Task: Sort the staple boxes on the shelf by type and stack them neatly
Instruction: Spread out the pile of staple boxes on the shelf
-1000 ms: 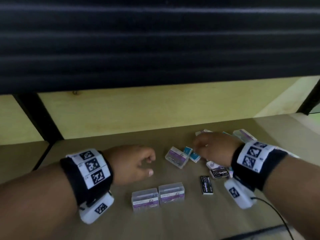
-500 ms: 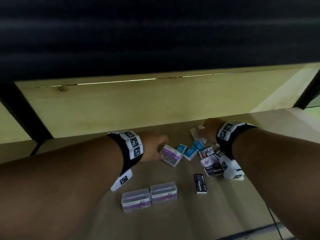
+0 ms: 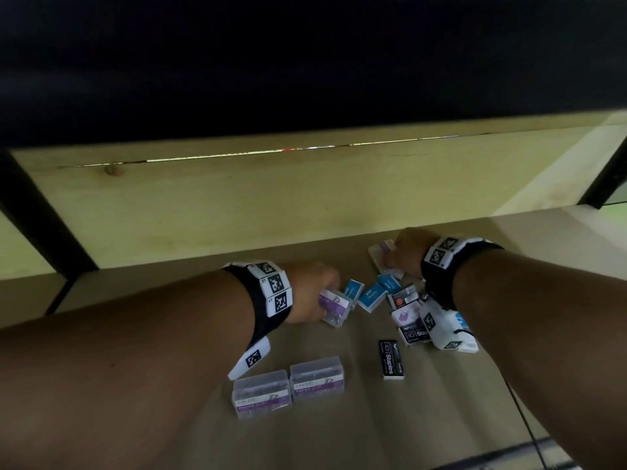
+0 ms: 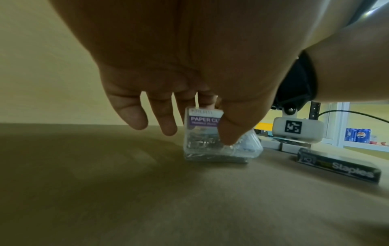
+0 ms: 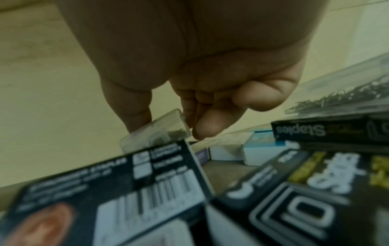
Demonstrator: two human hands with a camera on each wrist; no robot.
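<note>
My left hand (image 3: 325, 293) pinches a clear paper clip box with a purple label (image 4: 200, 119) between thumb and fingers; the box stands on edge on the shelf board (image 3: 441, 401). My right hand (image 3: 390, 262) is at the back of the pile, its thumb and fingers closed round a small clear plastic box (image 5: 155, 131). Between the hands lie three blue staple boxes (image 3: 371, 296). Black and white staple boxes (image 3: 409, 317) are heaped under my right wrist. One black staples box (image 3: 392, 359) lies alone in front.
Two clear purple-labelled boxes (image 3: 261, 393) (image 3: 317, 378) sit side by side near the front. The wooden back panel (image 3: 305, 198) stands just behind the hands. Black posts (image 3: 40, 225) flank the bay. A cable (image 3: 522, 418) trails from my right wrist.
Both arms have reached deeper into the shelf. My left hand went right and took hold of the purple-labelled clear box; my right hand moved back onto the clear box at the rear.
</note>
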